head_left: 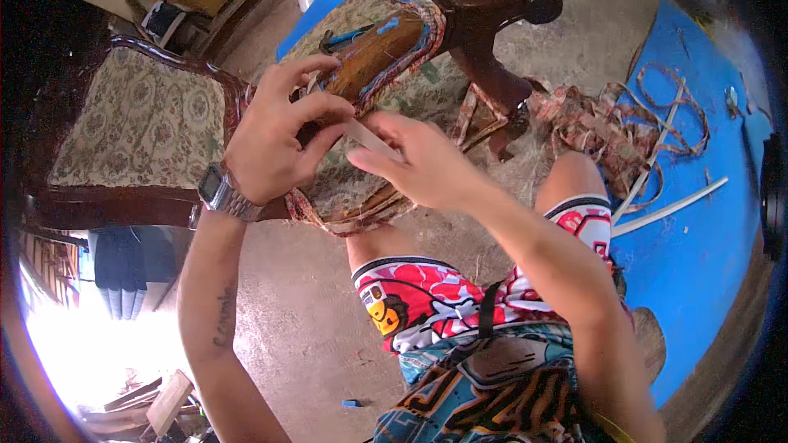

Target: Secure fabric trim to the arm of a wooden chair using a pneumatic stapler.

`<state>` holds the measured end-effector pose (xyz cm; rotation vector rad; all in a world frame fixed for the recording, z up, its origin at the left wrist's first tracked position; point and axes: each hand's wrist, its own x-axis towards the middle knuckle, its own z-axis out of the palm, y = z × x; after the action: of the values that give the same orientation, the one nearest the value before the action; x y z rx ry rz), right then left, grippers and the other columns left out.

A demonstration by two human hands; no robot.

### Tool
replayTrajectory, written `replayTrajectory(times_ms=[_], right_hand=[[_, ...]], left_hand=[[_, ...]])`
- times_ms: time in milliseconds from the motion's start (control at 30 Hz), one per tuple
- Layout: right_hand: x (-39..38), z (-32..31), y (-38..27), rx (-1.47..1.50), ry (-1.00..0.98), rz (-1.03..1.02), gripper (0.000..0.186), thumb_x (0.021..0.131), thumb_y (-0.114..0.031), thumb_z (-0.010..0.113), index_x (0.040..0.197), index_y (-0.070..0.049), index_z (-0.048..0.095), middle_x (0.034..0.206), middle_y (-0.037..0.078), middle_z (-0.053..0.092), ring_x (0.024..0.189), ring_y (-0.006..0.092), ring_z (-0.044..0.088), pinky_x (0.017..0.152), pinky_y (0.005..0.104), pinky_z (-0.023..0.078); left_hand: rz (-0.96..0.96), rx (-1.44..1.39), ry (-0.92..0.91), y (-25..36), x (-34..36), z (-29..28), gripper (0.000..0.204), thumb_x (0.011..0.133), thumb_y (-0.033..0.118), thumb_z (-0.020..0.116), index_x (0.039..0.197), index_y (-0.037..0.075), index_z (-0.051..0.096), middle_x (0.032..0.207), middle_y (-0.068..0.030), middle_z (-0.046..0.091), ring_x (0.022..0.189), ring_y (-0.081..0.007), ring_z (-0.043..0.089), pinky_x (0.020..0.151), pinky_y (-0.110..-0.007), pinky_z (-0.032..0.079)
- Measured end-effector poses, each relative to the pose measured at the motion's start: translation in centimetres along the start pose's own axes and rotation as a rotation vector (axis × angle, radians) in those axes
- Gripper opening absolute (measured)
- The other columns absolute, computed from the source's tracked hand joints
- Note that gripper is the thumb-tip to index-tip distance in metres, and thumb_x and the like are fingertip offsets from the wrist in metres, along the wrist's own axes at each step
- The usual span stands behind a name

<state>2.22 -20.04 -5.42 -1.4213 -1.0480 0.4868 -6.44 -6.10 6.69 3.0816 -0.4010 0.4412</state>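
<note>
Strip pinched in right hand — left hand at chair armrest.

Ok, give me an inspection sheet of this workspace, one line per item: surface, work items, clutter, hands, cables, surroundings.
Surface: grey floor, with a blue sheet at the right.
Work items: chair with dark wood and floral fabric, ragged trim on it; pale strip.
Clutter: heap of patterned cloth and pale rods at the right; wood scraps at the lower left; small blue piece on the floor.
Hands: right hand pinches the strip; left hand is at the strip's upper end, its grip unclear.
Cables: nothing seen.
Surroundings: dark cloth and strong glare at the left.
</note>
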Motion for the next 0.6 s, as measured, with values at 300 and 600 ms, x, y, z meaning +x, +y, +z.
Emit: replayTrajectory(times_ms=[300, 600], right_hand=[[1.5, -0.6, 0.9, -0.12, 0.282, -0.332, 0.02, 0.08, -0.024, 0.062, 0.084, -0.005, 0.063, 0.075, 0.014, 0.062, 0.071, 0.0337, 0.06, 0.063, 0.0406, 0.047], [2.3, -3.0, 0.5, -0.516, 0.376, -0.489, 0.013, 0.08, -0.018, 0.064, 0.081, -0.005, 0.064, 0.074, 0.01, 0.064, 0.065, 0.0222, 0.062, 0.056, 0.0315, 0.049]], left_hand=[[-0.151, -0.096, -0.18, 0.6, 1.4, -1.4, 0.02, 0.07, 0.002, 0.069, 0.087, 0.011, 0.068, 0.117, -0.0078, 0.051, 0.097, -0.0196, 0.053, 0.081, -0.031, 0.044], [-0.205, -0.115, -0.261, 0.1, 2.2, -2.0, 0.014, 0.075, 0.002, 0.066, 0.089, 0.005, 0.068, 0.122, -0.0062, 0.05, 0.102, -0.0141, 0.054, 0.084, -0.027, 0.044]])
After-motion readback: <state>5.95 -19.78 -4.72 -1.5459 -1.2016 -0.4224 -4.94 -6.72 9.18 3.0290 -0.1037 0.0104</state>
